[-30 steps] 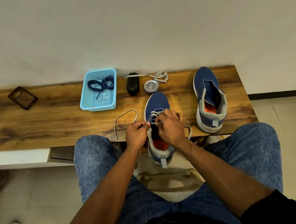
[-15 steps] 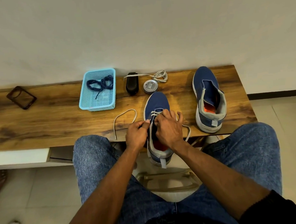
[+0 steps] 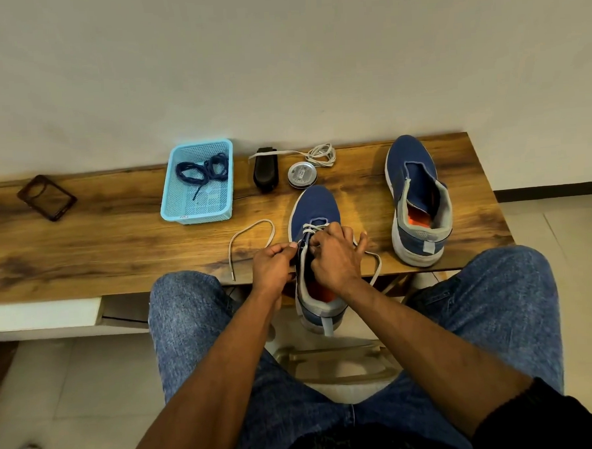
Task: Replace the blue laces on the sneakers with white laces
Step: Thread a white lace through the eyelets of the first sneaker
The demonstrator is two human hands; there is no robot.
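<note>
Blue knit sneaker (image 3: 316, 206) overhangs the near edge of our long brown wooden bench (image 3: 83, 249) against a plain pale wall, our left hand (image 3: 272, 265) and right hand (image 3: 334, 256) both pinching its white lace (image 3: 250, 232).

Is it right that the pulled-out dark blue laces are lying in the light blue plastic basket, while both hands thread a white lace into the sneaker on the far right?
Not quite. The dark blue laces do lie in the light blue plastic basket, but the head view shows both hands working the white lace on the blue sneaker in the middle. The blue sneaker on the far right sits untouched, without laces.
</note>
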